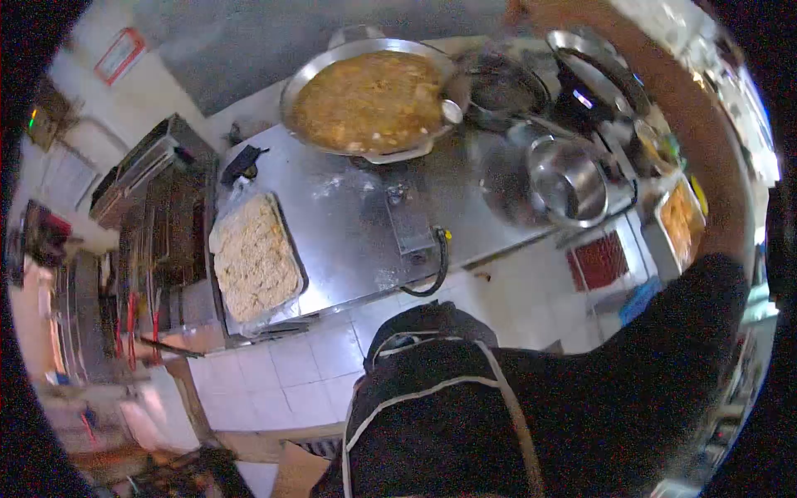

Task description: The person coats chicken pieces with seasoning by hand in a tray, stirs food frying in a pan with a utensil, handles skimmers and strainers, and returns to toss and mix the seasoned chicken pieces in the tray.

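My right arm reaches up along the right side, bent over the far end of the steel worktop. At the top edge my right hand [516, 13] is smeared and partly cut off, so its fingers do not show clearly. Below it stands a dark pan [506, 87], and whether the hand holds anything there is hidden by blur. Left of the pan is a wide metal wok [290, 104] full of an orange-brown stew with pale pieces. A steel pot [569, 187] sits nearer, on the right. My left hand is out of view.
The steel worktop [340, 241] carries a tray of pale, crumbly food [257, 257] at its left end. A black hose [440, 266] loops off the front edge. On the right are a container of orange food [681, 217] and a red crate [598, 261]. Tiled floor [311, 369] lies below.
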Available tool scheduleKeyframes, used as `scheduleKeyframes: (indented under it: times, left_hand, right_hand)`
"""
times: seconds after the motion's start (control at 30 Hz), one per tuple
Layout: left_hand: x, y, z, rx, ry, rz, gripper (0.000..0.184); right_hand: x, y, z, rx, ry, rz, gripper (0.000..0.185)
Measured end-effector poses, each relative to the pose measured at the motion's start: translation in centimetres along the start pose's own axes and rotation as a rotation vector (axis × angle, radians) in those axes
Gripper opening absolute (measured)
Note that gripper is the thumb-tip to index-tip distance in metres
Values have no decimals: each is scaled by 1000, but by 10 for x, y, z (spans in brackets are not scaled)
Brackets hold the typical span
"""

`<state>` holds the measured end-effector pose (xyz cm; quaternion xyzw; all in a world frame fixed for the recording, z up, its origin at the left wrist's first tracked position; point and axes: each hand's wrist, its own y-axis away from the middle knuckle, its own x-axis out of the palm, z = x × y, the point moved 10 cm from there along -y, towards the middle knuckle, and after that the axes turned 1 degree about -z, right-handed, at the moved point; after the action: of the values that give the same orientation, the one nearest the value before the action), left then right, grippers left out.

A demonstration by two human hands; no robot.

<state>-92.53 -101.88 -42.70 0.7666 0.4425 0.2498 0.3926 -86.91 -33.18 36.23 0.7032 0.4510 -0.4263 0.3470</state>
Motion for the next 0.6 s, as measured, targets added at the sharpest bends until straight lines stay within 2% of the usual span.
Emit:
scheduleKeyframes:
  times: [0.07,0.13,0.17,0.2,0.23,0.27,0.33,0.37,0.43,0.5,0.57,0.6]
  left_hand:
    - [1,3,9,-9,10,-10,22]
    - [3,5,18,-20,15,-10,23]
    - [4,3,24,-22,14,-8,23]
    - [3,1,29,-25,8,-2,23]
    - [6,5,25,-25,1,4,23]
    - [7,5,26,-20,-4,15,23]
    - [8,-2,22,7,-31,72,23]
    - [10,-9,17,43,-41,139,24]
    - [15,-24,-1,110,-62,317,24]
    - [-1,-16,-40,60,51,-15,25]
    - [16,13,-91,67,89,-146,27]
    - [17,8,-95,94,97,-127,27]
  right_hand:
    - [22,27,-1,-102,-43,-283,44]
    - [74,29,-12,59,-268,-199,42]
    - [83,35,6,170,-177,-110,41]
    - [93,39,17,181,-194,-212,38]
    - [113,37,17,251,-206,-208,37]
    - [125,35,22,263,-277,-240,45]
    - [132,27,33,250,-335,-329,40]
    - [126,28,40,241,-388,-408,36]
    - [123,17,47,290,-416,-366,36]
    - [121,11,47,342,-443,-322,36]
    - [114,10,43,380,-496,-358,36]
    - [113,10,43,376,-604,-272,38]
